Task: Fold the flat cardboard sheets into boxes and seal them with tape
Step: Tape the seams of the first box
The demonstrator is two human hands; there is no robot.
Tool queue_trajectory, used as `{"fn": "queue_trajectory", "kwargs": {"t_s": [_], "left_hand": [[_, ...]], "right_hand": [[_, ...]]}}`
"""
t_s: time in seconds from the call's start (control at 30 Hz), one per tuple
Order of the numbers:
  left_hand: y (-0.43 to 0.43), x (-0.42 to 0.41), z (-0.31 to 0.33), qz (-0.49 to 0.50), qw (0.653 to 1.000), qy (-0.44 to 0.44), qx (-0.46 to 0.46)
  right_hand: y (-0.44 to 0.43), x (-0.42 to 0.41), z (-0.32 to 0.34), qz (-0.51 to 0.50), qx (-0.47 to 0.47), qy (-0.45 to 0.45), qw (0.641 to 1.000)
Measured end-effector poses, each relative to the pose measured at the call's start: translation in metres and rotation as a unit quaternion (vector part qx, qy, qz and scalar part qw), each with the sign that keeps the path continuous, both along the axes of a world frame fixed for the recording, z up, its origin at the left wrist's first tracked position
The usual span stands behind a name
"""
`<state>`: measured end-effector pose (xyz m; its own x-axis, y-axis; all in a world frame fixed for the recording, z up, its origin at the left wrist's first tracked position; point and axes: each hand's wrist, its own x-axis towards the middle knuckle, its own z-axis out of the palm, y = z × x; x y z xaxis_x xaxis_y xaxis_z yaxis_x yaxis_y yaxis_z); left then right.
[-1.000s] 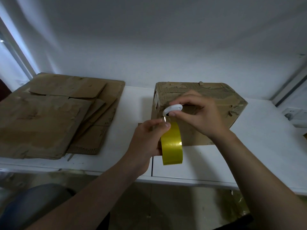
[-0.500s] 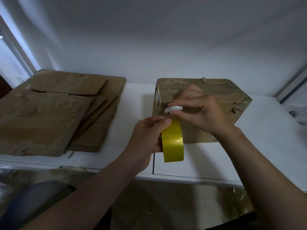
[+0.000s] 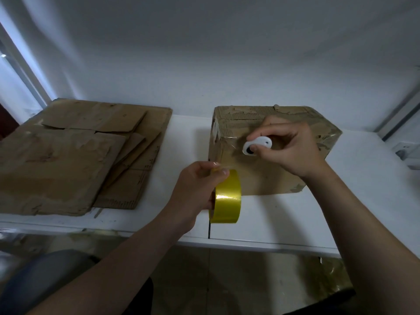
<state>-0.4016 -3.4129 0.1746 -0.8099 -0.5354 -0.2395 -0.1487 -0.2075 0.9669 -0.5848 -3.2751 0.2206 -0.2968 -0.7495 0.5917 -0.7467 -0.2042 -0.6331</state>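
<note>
Nearest, the left hand [image 3: 197,189] is clamped around a glossy yellow tape roll [image 3: 226,197], thumb and finger pinching its top edge, a clear strip stretching up and right from that pinch. Just beyond, the right hand [image 3: 288,148] pinches a small flat white oval cutter [image 3: 255,145] against the scuffed, folded cardboard box [image 3: 231,123]; well left of both grips, worn flat cardboard sheets [image 3: 68,155] lie stacked on the smooth white table [image 3: 261,226]

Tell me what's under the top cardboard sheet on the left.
More flat cardboard shows beneath the top sheet, sticking out right and behind. How many sheets lie there is hidden.
</note>
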Motion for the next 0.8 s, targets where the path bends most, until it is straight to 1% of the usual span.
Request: {"fn": "queue_trajectory", "kwargs": {"t_s": [0.13, 0.23, 0.37, 0.5, 0.57, 0.63, 0.73, 0.8], "left_hand": [[-0.006, 0.001, -0.002, 0.031, 0.998, -0.015, -0.047], [-0.013, 0.000, -0.002, 0.053, 0.996, -0.023, -0.067], [-0.020, -0.005, -0.004, 0.069, 0.991, -0.040, -0.104], [-0.020, -0.008, -0.008, 0.062, 0.988, -0.042, -0.134], [-0.019, -0.007, -0.012, 0.057, 0.987, -0.041, -0.146], [-0.019, -0.006, -0.015, 0.057, 0.986, -0.042, -0.154], [-0.020, -0.004, -0.016, 0.061, 0.985, -0.045, -0.153], [-0.021, -0.003, -0.016, 0.066, 0.985, -0.049, -0.153]], "right_hand": [[-0.015, 0.004, -0.011, -0.052, -0.075, 0.089, 0.992], [-0.017, 0.005, -0.014, -0.065, -0.106, 0.084, 0.989], [0.002, 0.006, -0.015, -0.073, -0.085, 0.075, 0.991], [0.024, 0.012, -0.013, -0.064, -0.069, 0.094, 0.991], [0.034, 0.016, -0.013, -0.067, -0.020, 0.062, 0.996], [0.040, 0.019, -0.026, -0.113, 0.080, -0.005, 0.990], [0.042, 0.016, -0.060, -0.181, 0.228, -0.101, 0.952], [0.042, 0.013, -0.080, -0.205, 0.296, -0.117, 0.926]]}}
